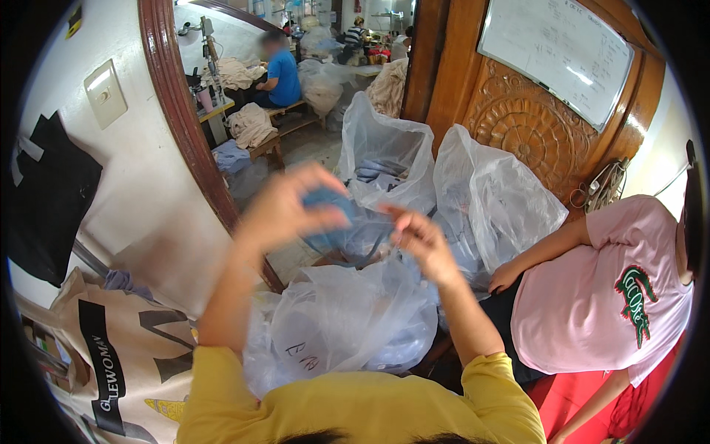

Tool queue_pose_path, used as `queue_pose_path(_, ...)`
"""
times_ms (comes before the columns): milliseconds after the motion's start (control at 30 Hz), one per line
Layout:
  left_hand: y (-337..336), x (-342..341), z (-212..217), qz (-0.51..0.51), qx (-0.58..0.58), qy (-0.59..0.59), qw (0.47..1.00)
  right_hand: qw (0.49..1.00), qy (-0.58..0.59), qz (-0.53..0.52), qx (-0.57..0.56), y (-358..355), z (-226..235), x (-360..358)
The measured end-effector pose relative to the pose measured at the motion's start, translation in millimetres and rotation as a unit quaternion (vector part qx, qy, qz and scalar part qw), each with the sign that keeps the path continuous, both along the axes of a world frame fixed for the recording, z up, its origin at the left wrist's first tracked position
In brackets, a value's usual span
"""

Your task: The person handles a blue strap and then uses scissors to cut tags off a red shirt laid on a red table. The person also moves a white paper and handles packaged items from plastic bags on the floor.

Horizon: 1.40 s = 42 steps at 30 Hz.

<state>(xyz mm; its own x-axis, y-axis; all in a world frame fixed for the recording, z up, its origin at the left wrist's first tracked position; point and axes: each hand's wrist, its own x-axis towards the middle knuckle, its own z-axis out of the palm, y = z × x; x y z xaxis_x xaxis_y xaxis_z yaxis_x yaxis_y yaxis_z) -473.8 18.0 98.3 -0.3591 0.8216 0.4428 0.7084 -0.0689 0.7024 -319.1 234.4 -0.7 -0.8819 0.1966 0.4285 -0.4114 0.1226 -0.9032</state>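
Note:
My left hand (285, 211), smeared by motion, is raised over the bags with its fingers curled round a blue, cloth-like piece (327, 211). A thin dark-blue strip (362, 262) hangs in a loop below it and rises to my right hand (423, 243). My right fingers are bent and pinch near the strip's end; the exact grip is blurred. Under my forearms stands a large clear plastic bag (325, 314), its top loosely gathered and light-blue contents showing through. Beyond my hands, an open clear bag (388, 137) holds folded bluish pieces.
Another filled clear bag (492, 200) stands at the right beside a seated person in a pink shirt (584, 288). A printed beige cloth (140, 348) hangs at my left. Past the doorway's wooden frame (174, 96), a person in blue (282, 78) sits near fabric heaps.

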Motion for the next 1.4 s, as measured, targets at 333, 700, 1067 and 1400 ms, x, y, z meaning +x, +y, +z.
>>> queue_pose_path(333, 11.9, 127.0, -383.8, -0.112, -0.262, -0.392, 0.875, 0.72, -0.344, 0.052, -0.601, -108.5, -273.5, 104.6)
queue_pose_path(700, 3.1, 144.8, -428.2, -0.228, -0.389, -0.297, 0.842, 0.764, -0.489, 0.038, -0.419, -126.8, -381.2, 82.5)
queue_pose_path(1067, 28.0, 144.8, -446.8, -0.062, -0.224, -0.1, 0.967, 0.806, -0.465, 0.111, -0.348, -57.3, -399.0, 111.9)
queue_pose_path(1400, 99.6, 150.9, -239.8, -0.19, -0.254, 0.019, 0.948, 0.75, -0.052, -0.466, -0.466, 263.2, -255.7, 106.6)
